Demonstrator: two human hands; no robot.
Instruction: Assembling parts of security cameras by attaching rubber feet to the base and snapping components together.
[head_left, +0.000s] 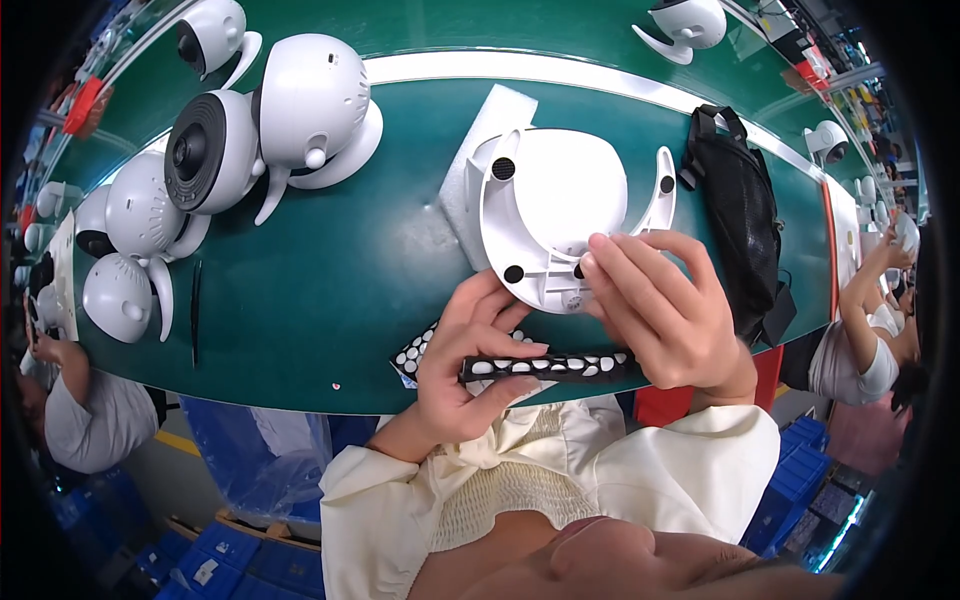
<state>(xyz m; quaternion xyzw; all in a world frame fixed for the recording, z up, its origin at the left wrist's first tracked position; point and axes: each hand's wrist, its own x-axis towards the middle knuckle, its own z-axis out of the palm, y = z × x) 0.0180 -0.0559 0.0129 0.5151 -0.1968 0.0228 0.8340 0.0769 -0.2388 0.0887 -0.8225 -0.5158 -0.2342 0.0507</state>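
The left hand [470, 355] is curled around a black strip of round pads [545, 367]. The right hand [665, 310] pinches the edge of the white round base [555, 205], fingers bent. The base lies on the green table [330, 280], just above both hands.

Green workbench [330, 290] bearing white dome cameras [250, 140], an upturned white camera base [560, 200] on a foam pad [490, 120], a black mesh pouch [740, 200], and black tweezers [195, 310].
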